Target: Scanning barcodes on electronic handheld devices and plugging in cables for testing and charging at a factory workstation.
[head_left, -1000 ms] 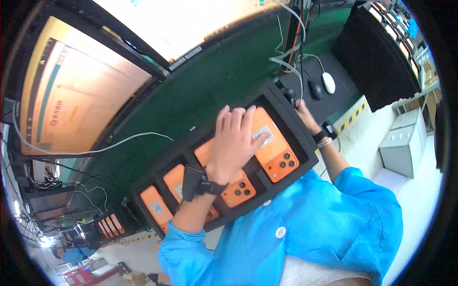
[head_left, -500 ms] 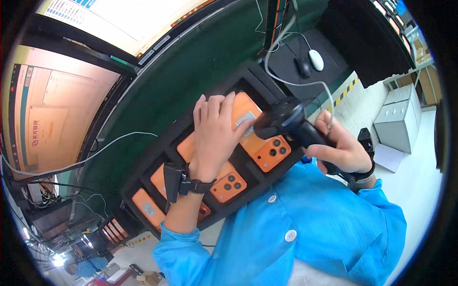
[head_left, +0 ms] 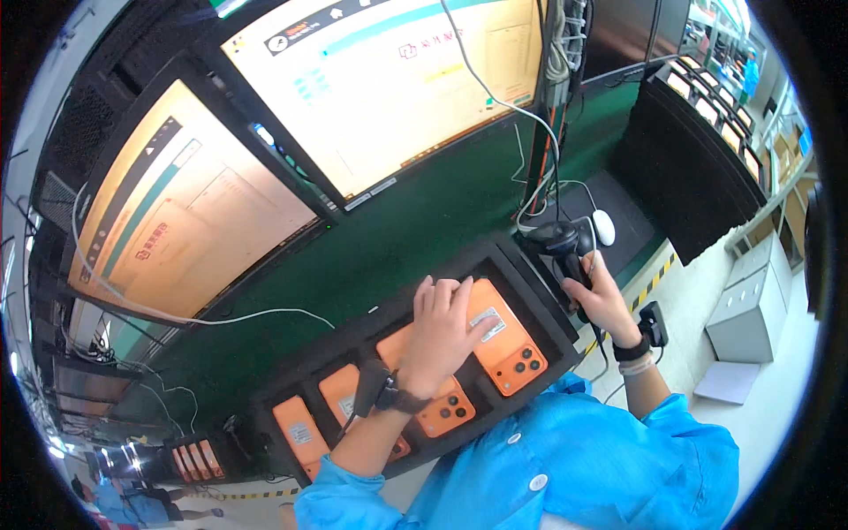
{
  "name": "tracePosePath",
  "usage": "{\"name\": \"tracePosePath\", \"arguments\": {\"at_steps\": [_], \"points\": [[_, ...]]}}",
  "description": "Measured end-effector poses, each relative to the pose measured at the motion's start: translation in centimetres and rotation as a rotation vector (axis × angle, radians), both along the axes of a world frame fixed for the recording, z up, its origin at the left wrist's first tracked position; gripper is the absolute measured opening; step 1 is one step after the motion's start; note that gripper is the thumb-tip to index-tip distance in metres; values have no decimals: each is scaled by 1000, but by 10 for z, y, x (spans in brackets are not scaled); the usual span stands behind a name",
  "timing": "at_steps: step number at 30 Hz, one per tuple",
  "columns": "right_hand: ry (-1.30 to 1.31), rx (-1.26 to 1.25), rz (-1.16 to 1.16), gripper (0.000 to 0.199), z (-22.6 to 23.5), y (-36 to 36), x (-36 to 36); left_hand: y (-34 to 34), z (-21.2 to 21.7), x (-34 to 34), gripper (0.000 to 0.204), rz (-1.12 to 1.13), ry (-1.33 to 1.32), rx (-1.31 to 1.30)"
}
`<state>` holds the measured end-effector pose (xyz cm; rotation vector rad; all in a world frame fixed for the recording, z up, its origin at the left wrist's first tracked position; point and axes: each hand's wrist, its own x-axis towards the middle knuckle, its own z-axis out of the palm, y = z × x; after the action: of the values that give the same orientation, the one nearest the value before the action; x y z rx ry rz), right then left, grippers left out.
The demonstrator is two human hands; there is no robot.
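Observation:
A black handheld barcode scanner (head_left: 565, 243) is gripped by its handle in my right hand (head_left: 604, 299), just past the right end of a black foam tray (head_left: 541, 299). Several orange phones lie back up in the tray's slots. On the rightmost phone (head_left: 508, 349), which has a white label and a camera cluster, rests the thumb of my left hand (head_left: 440, 344). The other fingers of that hand reach to the phone's upper left edge and are apart from the thumb. My left hand and wrist partly cover the neighbouring phone (head_left: 447, 409) and another labelled phone (head_left: 339, 385).
Two lit monitors, one large (head_left: 424, 97) and one at the left (head_left: 199, 203), stand behind the green bench top (head_left: 362, 265). A white mouse (head_left: 603, 227) lies beyond the scanner. A pale cable (head_left: 256, 313) crosses the bench. Another group of orange phones (head_left: 196, 461) is at far left.
The scanner has gone from over the rightmost phone to the right, past the tray's end, with my right hand. My left hand stays at that phone. The view has shifted, showing more of the monitors.

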<state>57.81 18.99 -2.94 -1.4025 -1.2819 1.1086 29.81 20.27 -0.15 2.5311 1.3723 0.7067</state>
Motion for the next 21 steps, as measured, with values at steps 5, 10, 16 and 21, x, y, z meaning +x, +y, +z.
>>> {"name": "tracePosePath", "arguments": {"at_steps": [5,10,16,21], "points": [[-96,-42,22,30,-76,19,15,5,-4,0,63,-17,-29,-21],[-127,38,56,26,-79,35,-2,12,-1,-1,62,7,-22,-19],[247,-108,28,28,48,-2,2,16,-3,3,60,-26,0,66],[84,-3,152,29,-2,15,8,12,2,2,61,-7,-5,-29]]}}
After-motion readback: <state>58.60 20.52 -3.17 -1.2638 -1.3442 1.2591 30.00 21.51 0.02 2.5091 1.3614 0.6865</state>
